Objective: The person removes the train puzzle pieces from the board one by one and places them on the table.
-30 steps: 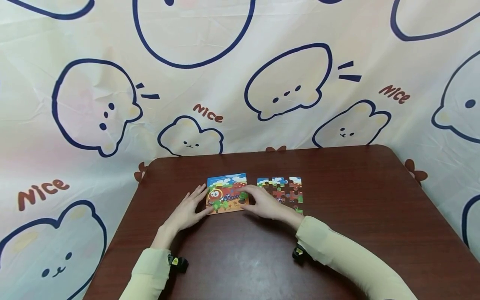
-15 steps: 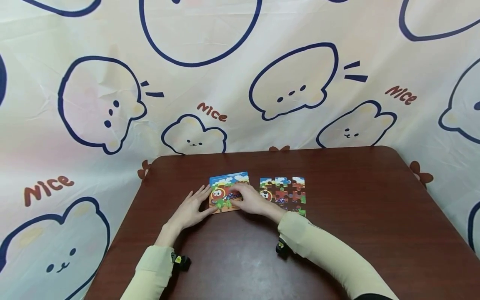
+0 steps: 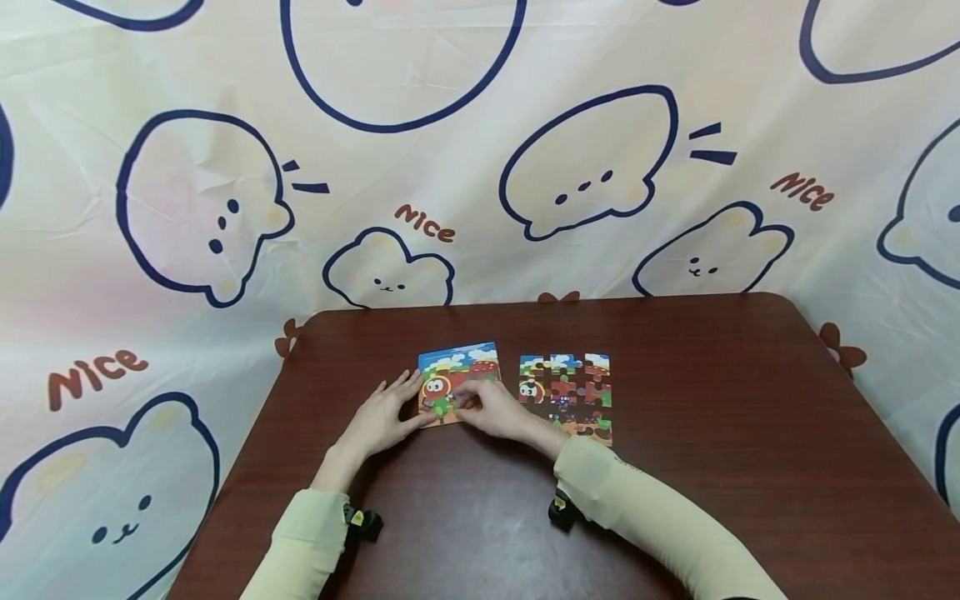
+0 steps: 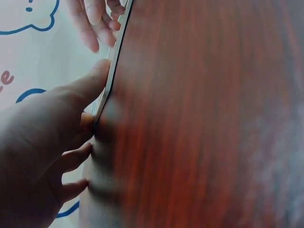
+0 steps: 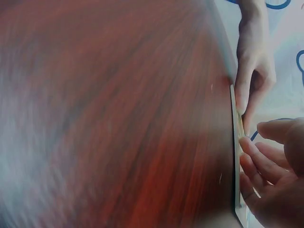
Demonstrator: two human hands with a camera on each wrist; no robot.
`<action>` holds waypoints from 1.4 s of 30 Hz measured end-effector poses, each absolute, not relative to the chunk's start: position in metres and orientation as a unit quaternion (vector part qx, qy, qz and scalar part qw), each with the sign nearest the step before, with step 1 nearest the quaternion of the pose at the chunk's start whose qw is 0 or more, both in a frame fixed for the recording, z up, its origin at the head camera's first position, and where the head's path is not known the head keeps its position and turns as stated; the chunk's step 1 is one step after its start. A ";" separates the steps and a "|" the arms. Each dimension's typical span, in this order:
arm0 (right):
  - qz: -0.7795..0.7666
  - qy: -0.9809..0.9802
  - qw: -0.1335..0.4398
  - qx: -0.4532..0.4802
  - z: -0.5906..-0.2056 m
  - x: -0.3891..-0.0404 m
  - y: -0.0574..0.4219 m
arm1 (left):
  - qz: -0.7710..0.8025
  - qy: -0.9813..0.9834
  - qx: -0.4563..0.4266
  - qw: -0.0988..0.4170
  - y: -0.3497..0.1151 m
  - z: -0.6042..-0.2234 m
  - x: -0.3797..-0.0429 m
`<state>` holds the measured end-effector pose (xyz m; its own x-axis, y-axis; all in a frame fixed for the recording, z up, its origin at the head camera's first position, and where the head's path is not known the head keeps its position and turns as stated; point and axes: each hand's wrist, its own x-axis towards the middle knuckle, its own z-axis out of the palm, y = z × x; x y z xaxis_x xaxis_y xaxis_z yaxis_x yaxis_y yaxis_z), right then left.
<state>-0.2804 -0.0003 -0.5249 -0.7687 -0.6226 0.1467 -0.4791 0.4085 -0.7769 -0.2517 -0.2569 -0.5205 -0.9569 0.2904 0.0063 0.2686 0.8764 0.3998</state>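
A colourful picture puzzle board (image 3: pixel 461 360) lies flat on the dark brown table, showing a red-headed cartoon caterpillar. My left hand (image 3: pixel 378 421) rests at its left side, fingers extended, the thumb (image 4: pixel 97 76) touching the near edge. Over the middle and right of the board is my right hand (image 3: pixel 492 410), its fingers bent downward. In the right wrist view its fingertips (image 5: pixel 244 142) touch the board's top, while the thumb stays apart from them. I see no piece between them. The right hand covers part of the picture.
Right of the board, several jigsaw pieces (image 3: pixel 594 392) lie in a loosely spaced grid on the table (image 3: pixel 712 400). Behind the table hangs a pale cloth (image 3: pixel 465 167) with cartoon drawings. Each wrist carries a small black camera (image 3: pixel 365 525).
My right hand has moved left from the board's right edge to over its middle, uncovering more of the loose pieces. The left hand stays at the left side. The head view has shifted slightly.
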 end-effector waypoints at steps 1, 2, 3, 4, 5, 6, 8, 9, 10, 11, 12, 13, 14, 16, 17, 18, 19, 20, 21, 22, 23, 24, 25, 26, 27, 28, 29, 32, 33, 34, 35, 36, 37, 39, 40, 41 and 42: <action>-0.437 0.834 0.087 -0.327 -0.525 -0.280 0.000 | 0.200 0.968 0.147 0.025 -0.257 -0.520 -0.252; -0.441 0.832 0.089 -0.324 -0.525 -0.279 -0.001 | 0.199 0.968 0.149 0.025 -0.257 -0.520 -0.252; -0.444 0.832 0.090 -0.320 -0.525 -0.279 -0.001 | 0.198 0.969 0.149 0.025 -0.258 -0.520 -0.252; -0.445 0.833 0.086 -0.317 -0.525 -0.279 -0.001 | 0.197 0.969 0.149 0.027 -0.258 -0.520 -0.251; -0.448 0.833 0.082 -0.314 -0.525 -0.279 -0.001 | 0.194 0.969 0.151 0.028 -0.258 -0.520 -0.252; -0.450 0.833 0.079 -0.311 -0.525 -0.279 -0.001 | 0.194 0.969 0.149 0.030 -0.258 -0.520 -0.251; -0.450 0.834 0.077 -0.309 -0.526 -0.280 -0.002 | 0.192 0.970 0.148 0.034 -0.259 -0.520 -0.251; -0.451 0.834 0.079 -0.309 -0.525 -0.281 -0.002 | 0.191 0.970 0.148 0.036 -0.259 -0.520 -0.251; -0.451 0.832 0.080 -0.311 -0.525 -0.282 -0.002 | 0.191 0.970 0.148 0.037 -0.259 -0.520 -0.251; -0.453 0.831 0.084 -0.312 -0.525 -0.282 -0.002 | 0.192 0.969 0.148 0.037 -0.259 -0.520 -0.251; -0.454 0.829 0.088 -0.314 -0.525 -0.283 -0.002 | 0.193 0.969 0.147 0.037 -0.259 -0.520 -0.251; -0.455 0.828 0.092 -0.314 -0.525 -0.284 -0.002 | 0.194 0.969 0.146 0.037 -0.259 -0.520 -0.251; -0.460 0.825 0.096 -0.313 -0.525 -0.285 -0.002 | 0.195 0.969 0.146 0.037 -0.259 -0.520 -0.251; -0.473 0.819 0.106 -0.306 -0.525 -0.285 -0.002 | 0.196 0.969 0.144 0.036 -0.259 -0.520 -0.251; -0.480 0.816 0.112 -0.301 -0.526 -0.285 -0.002 | 0.196 0.969 0.144 0.037 -0.259 -0.520 -0.251; -0.486 0.814 0.118 -0.295 -0.526 -0.285 -0.002 | 0.196 0.969 0.144 0.038 -0.258 -0.520 -0.251; -0.492 0.812 0.124 -0.290 -0.527 -0.285 -0.002 | 0.195 0.969 0.143 0.038 -0.258 -0.520 -0.251; -0.498 0.808 0.129 -0.286 -0.527 -0.284 -0.002 | 0.195 0.970 0.144 0.038 -0.258 -0.520 -0.251; -0.503 0.806 0.134 -0.282 -0.528 -0.284 -0.002 | 0.195 0.970 0.143 0.039 -0.258 -0.519 -0.251; -0.507 0.804 0.139 -0.279 -0.528 -0.284 -0.002 | 0.195 0.970 0.142 0.039 -0.258 -0.519 -0.250; -0.510 0.802 0.144 -0.275 -0.527 -0.284 -0.003 | 0.196 0.970 0.142 0.038 -0.258 -0.520 -0.250; -0.513 0.800 0.149 -0.273 -0.527 -0.284 -0.003 | 0.196 0.970 0.142 0.038 -0.258 -0.520 -0.250; -0.516 0.798 0.155 -0.270 -0.526 -0.284 -0.004 | 0.198 0.969 0.141 0.038 -0.258 -0.520 -0.250; -0.517 0.797 0.162 -0.267 -0.525 -0.284 -0.004 | 0.200 0.969 0.142 0.039 -0.258 -0.521 -0.250; -0.517 0.797 0.170 -0.260 -0.523 -0.284 -0.004 | 0.203 0.968 0.142 0.040 -0.258 -0.522 -0.250; -0.515 0.799 0.179 -0.253 -0.521 -0.285 -0.005 | 0.206 0.967 0.142 0.039 -0.258 -0.523 -0.250; -0.512 0.802 0.186 -0.246 -0.520 -0.285 -0.005 | 0.209 0.967 0.142 0.040 -0.258 -0.524 -0.250; -0.506 0.808 0.211 -0.215 -0.514 -0.287 -0.008 | 0.216 0.965 0.142 0.040 -0.257 -0.525 -0.250; -0.503 0.810 0.218 -0.207 -0.512 -0.287 -0.009 | 0.217 0.965 0.143 0.038 -0.257 -0.525 -0.251; -0.500 0.813 0.219 -0.204 -0.511 -0.288 -0.010 | 0.217 0.965 0.143 0.038 -0.257 -0.525 -0.251; -0.498 0.814 0.221 -0.202 -0.510 -0.288 -0.011 | 0.218 0.965 0.142 0.037 -0.257 -0.525 -0.251; -0.498 0.814 0.222 -0.200 -0.510 -0.289 -0.012 | 0.219 0.965 0.141 0.038 -0.257 -0.525 -0.251; -0.496 0.815 0.221 -0.201 -0.510 -0.289 -0.013 | 0.219 0.965 0.141 0.037 -0.257 -0.525 -0.251; -0.494 0.817 0.214 -0.206 -0.510 -0.288 -0.014 | 0.218 0.965 0.142 0.036 -0.256 -0.525 -0.251; -0.494 0.817 0.210 -0.208 -0.511 -0.288 -0.014 | 0.217 0.965 0.142 0.035 -0.256 -0.525 -0.251; -0.497 0.816 0.208 -0.207 -0.512 -0.288 -0.014 | 0.217 0.965 0.142 0.035 -0.256 -0.525 -0.251; -0.500 0.815 0.205 -0.208 -0.513 -0.287 -0.014 | 0.215 0.966 0.142 0.035 -0.256 -0.526 -0.252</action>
